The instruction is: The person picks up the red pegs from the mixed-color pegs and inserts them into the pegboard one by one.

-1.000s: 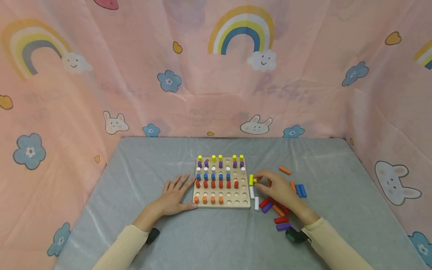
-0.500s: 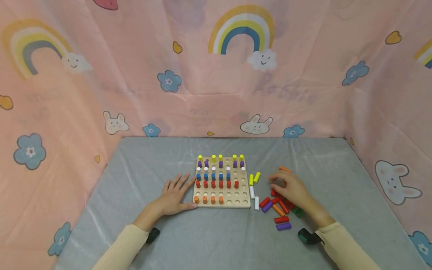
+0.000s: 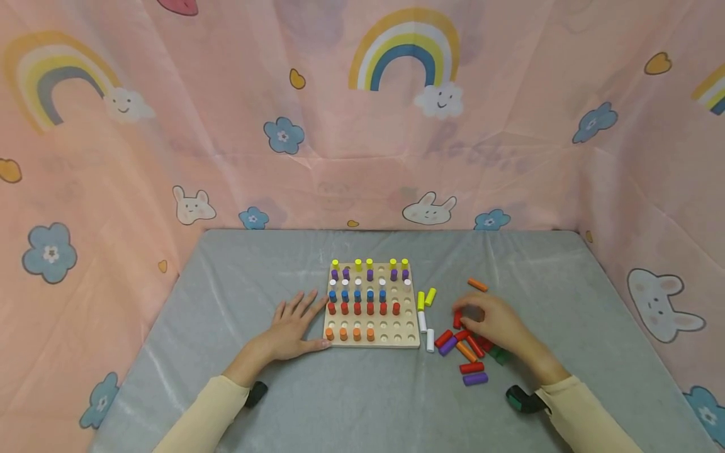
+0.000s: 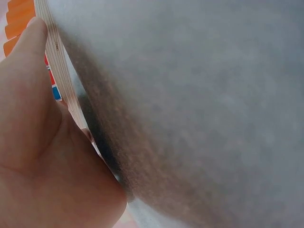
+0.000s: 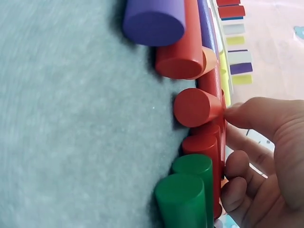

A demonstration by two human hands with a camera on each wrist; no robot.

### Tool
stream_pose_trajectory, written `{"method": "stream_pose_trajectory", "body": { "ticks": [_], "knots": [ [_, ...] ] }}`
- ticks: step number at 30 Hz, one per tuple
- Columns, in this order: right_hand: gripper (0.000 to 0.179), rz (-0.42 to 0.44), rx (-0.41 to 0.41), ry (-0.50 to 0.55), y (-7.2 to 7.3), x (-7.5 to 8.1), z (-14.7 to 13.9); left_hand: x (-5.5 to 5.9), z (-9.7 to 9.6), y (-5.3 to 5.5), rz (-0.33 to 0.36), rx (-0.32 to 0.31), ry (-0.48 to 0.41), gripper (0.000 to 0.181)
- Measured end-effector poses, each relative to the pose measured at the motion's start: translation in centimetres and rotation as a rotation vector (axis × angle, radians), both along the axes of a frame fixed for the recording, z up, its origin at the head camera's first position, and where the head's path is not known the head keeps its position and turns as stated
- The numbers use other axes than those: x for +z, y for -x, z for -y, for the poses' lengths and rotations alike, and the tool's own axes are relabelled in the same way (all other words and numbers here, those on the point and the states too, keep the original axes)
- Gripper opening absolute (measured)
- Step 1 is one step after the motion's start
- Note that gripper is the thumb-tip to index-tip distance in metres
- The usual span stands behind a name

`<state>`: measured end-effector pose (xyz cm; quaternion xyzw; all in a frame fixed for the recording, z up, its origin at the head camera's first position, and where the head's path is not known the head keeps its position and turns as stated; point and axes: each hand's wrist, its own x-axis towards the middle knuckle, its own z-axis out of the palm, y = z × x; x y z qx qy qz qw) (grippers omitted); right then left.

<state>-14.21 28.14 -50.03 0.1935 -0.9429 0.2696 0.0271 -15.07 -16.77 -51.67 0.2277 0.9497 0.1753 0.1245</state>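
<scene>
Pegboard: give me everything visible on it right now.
Pale, roughly square pegboard, wood by its grained edge, lying flat on grey cloth. Round holes in rows. Upright, far to near: yellow pegs, purple pegs, white pegs, blue pegs, red pegs, orange pegs. Every pegged row has unfilled holes; the row between red and orange holds none. The left hand touches its left side, thumb at the near-left corner.

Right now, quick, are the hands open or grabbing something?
Left hand: open, at the edge of the wooden pegboard.
Right hand: curled at a red peg; can't tell if it's gripped.
</scene>
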Motion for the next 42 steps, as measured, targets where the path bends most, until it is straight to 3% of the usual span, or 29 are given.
{"method": "stream_pose_trajectory", "body": {
  "ticks": [19,24,35,42],
  "knots": [
    [0.03,0.035,0.1,-0.006,0.2,0.3,2.3,-0.1,0.0,0.0,-0.004,-0.002,0.007,0.095],
    [0.029,0.08,0.1,0.002,0.3,0.3,2.9,-0.1,0.0,0.0,0.0,-0.001,0.004,0.095],
    [0.023,0.066,0.048,-0.078,0.6,0.1,3.7,-0.2,0.0,0.1,-0.001,0.002,0.01,0.095],
    [0.02,0.045,0.063,-0.09,1.0,0.2,4.3,-0.1,0.0,0.0,-0.004,0.003,0.011,0.095]
  ]
}}
